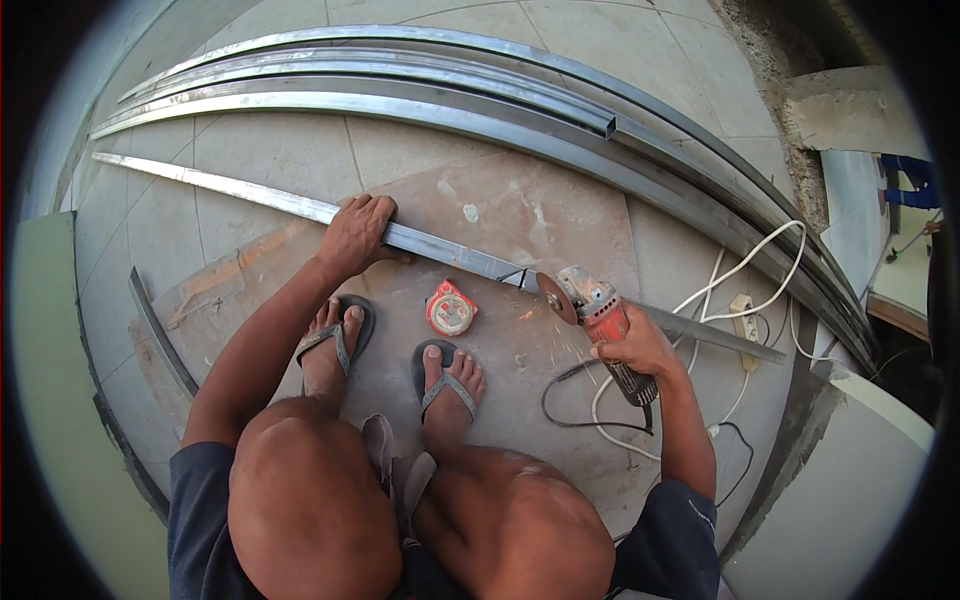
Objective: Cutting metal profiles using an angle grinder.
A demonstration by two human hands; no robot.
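Note:
My left hand (355, 236) is wrapped over a long square metal tube (450, 250), which runs from the far left to the right across a flat board. In my right hand (640, 345) is a red and black angle grinder (607, 325), gripped around its body. The grinder's thin brown disc (557, 298) stands at the tube, close to a dark slanted line across the metal. Orange sparks spray below the disc. A red and white tape measure (451, 309) lies on the board between my hands, in front of my sandalled feet.
Several long metal tubes (400, 108) lie along the far side. White and black cables loop around the grinder, with a white power strip (743, 322) at the right. A short metal piece (162, 330) rests at the left. At the far right edge, part of another person (905, 180) shows in blue clothing.

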